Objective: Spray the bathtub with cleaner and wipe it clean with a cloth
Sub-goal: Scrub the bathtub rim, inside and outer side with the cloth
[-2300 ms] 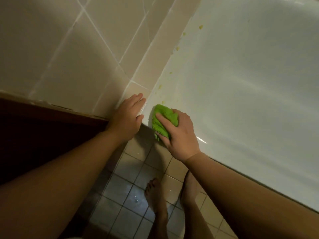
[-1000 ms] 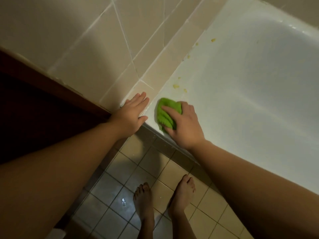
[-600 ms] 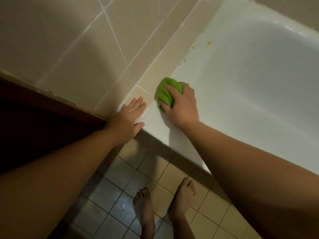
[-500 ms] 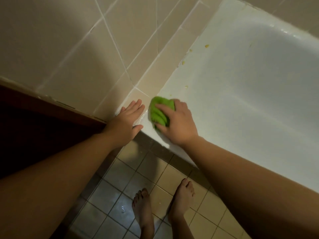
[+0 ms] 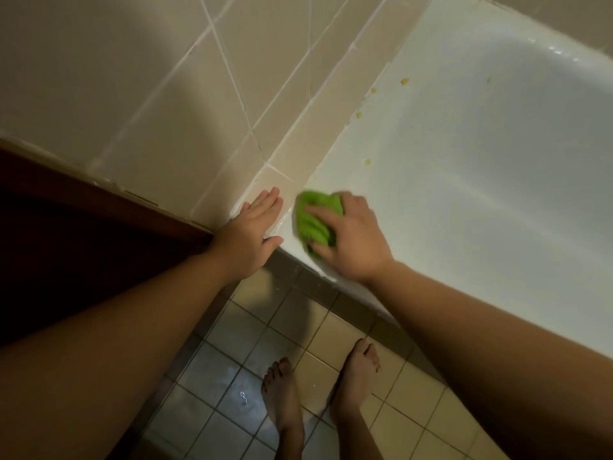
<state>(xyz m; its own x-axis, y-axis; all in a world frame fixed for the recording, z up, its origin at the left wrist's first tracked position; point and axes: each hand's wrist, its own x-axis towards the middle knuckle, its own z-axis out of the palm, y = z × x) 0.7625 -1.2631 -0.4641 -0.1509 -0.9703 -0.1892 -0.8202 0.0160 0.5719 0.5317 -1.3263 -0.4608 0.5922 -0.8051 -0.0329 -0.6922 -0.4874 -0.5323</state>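
Your green cloth (image 5: 315,220) sits bunched on the near corner of the white bathtub's (image 5: 481,194) rim, close to where that rim meets the tiled wall (image 5: 166,94). Your right hand (image 5: 351,240) is clamped over it, fingers curled round the wad and pressing it to the enamel — the hand and cloth are blurred, which suggests a scrub in progress. Your left hand (image 5: 252,234) lies flat beside it, fingers straight and together, braced on the corner where the rim meets the tiled ledge (image 5: 298,161), holding nothing.

Several yellowish spots (image 5: 404,82) dot the rim farther along, toward the far end by the wall; they lie well apart from the cloth and look untouched. Your bare feet (image 5: 285,400) stand on the tiled floor (image 5: 238,333) just below the tub's front edge, and a small glint on one tile may be water.

What could go wrong, as a judgement: you are leaning over with weight on a flat palm on glossy tile — if cleaner has wetted that corner, the palm could slide. Bare soles on a damp floor could slip the same way. The wadded cloth covers little, so spots along the wall edge could be missed or merely smeared.

No brand, label or writing can be read anywhere in view, and no spray bottle is visible.
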